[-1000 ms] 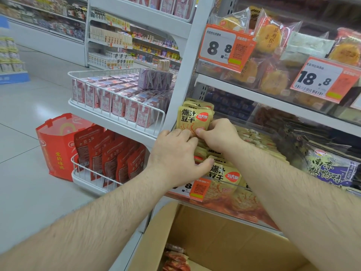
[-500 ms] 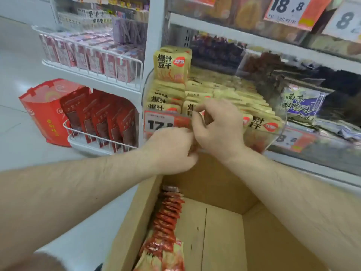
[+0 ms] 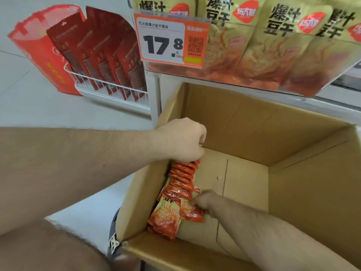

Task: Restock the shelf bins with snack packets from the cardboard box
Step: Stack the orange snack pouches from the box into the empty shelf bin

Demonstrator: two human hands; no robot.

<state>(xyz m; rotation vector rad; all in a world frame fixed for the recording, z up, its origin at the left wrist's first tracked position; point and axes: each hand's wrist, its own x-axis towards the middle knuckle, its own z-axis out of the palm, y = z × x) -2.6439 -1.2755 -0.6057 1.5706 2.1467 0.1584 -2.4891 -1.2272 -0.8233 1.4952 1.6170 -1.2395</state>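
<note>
Now the snack packets (image 3: 181, 190), stacked along the left wall of the cardboard box (image 3: 293, 173), are gripped by the left hand (image 3: 183, 139) at the far end and pinched by the right hand (image 3: 205, 199) nearer; lifted best squeezed together, clear of the shelf bin (image 3: 254, 75).

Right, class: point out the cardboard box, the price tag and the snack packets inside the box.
cardboard box (image 3: 244, 122): head view, on its bare inner back wall.
price tag (image 3: 162, 44): head view, on the white panel with the printed 17.8.
snack packets (image 3: 165, 218): head view, on the nearest packet's orange front.
</note>
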